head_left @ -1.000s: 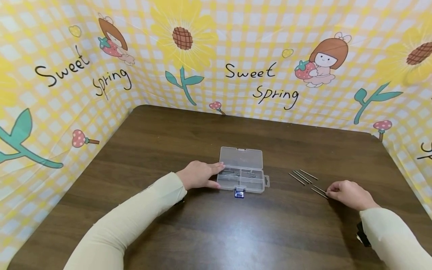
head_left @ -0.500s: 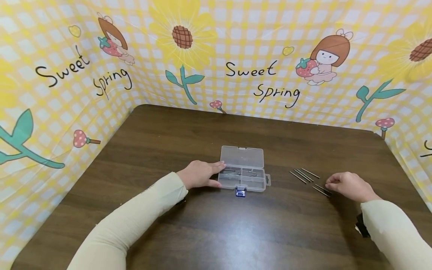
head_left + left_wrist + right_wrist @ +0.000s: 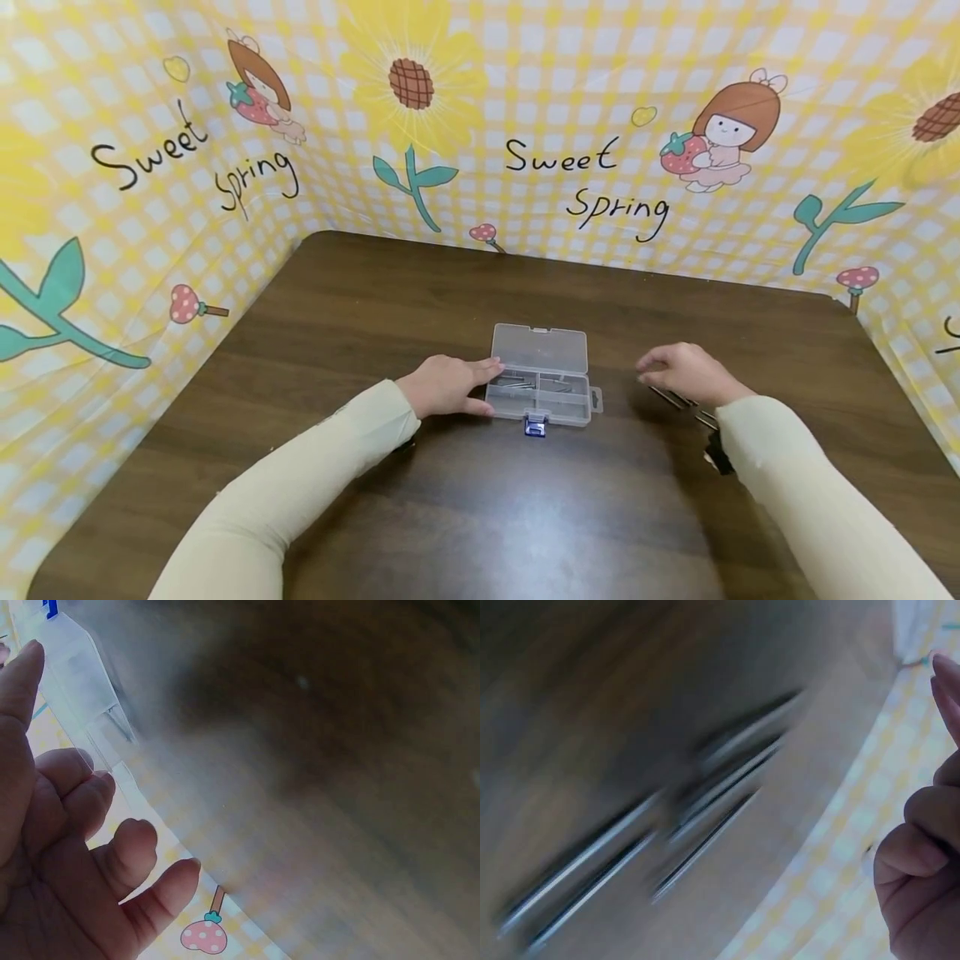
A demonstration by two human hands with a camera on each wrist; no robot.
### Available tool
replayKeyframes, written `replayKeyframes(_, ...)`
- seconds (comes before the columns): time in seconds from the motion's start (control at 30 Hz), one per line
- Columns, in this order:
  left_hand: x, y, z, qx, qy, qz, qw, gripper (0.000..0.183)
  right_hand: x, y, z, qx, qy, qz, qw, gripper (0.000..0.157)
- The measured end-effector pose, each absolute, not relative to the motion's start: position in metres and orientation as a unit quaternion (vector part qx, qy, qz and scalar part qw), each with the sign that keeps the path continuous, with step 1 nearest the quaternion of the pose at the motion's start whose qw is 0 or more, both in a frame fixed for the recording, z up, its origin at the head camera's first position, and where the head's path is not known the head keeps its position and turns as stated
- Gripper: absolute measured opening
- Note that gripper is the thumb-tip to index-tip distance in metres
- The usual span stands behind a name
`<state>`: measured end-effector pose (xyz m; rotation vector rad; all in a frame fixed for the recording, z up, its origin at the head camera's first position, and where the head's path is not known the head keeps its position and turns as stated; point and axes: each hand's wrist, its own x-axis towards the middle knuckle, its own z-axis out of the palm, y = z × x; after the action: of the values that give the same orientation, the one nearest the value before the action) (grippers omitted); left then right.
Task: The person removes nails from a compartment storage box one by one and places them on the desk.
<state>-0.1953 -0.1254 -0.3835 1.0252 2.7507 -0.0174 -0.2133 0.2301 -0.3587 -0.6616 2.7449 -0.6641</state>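
A clear plastic compartment box (image 3: 555, 408) stands with its lid (image 3: 538, 350) tipped back; several thin metal rods lie in its rear compartments. My left hand (image 3: 442, 387) rests at the box's left end, thumb at the near corner and straight fingers at the hinge side. My right hand (image 3: 690, 372) is raised to the right of the box, thumb and index fingertips together. A thin dark line near the fingertips at the left edge of the left wrist view looks like a pinched metal rod, mostly hidden. Loose metal rods (image 3: 581, 862) lie on the table below that hand.
The dark wooden table (image 3: 420, 292) is enclosed by a yellow checked cloth (image 3: 525, 100) at the back and sides. A blue latch (image 3: 535, 426) juts from the box's front, and a hanging tab (image 3: 596, 400) from its right side.
My right hand has lifted from the rods at the right and moved left toward the box, now over the farther rods. My left hand has stayed at the box.
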Motion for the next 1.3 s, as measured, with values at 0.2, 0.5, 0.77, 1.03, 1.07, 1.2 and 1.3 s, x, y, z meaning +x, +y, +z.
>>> replayKeyframes(0.2,-0.201,-0.117,-0.383,0.350,0.930,0.003,0.110,0.074,-0.227,0.184,-0.349,-0.260,0.933,-0.205,0.139,0.016)
replayKeyframes(0.5,-0.205,-0.106,-0.379,0.360,0.928,-0.001,0.099,0.073,-0.233,0.133,-0.339,-0.316,0.933,-0.111,0.133,0.018)
replayKeyframes(0.77,-0.209,-0.107,-0.374,0.358,0.930,0.005,0.084,0.072,-0.237,0.102,-0.328,-0.341,0.928,-0.050,0.140,0.017)
replayKeyframes(1.03,-0.214,-0.109,-0.367,0.358,0.932,-0.016,0.050,0.072,-0.243,0.095,-0.329,-0.349,0.928,-0.040,0.126,0.014)
replayKeyframes(1.07,-0.214,-0.110,-0.367,0.360,0.932,-0.013,0.043,0.072,-0.243,0.093,-0.331,-0.351,0.928,-0.038,0.120,0.013)
replayKeyframes(1.2,-0.205,-0.116,-0.376,0.372,0.926,0.005,0.056,0.072,-0.236,0.085,-0.348,-0.362,0.924,-0.028,0.123,0.011)
replayKeyframes(1.3,-0.198,-0.120,-0.383,0.370,0.926,0.010,0.078,0.072,-0.230,0.077,-0.361,-0.360,0.924,-0.020,0.130,0.009)
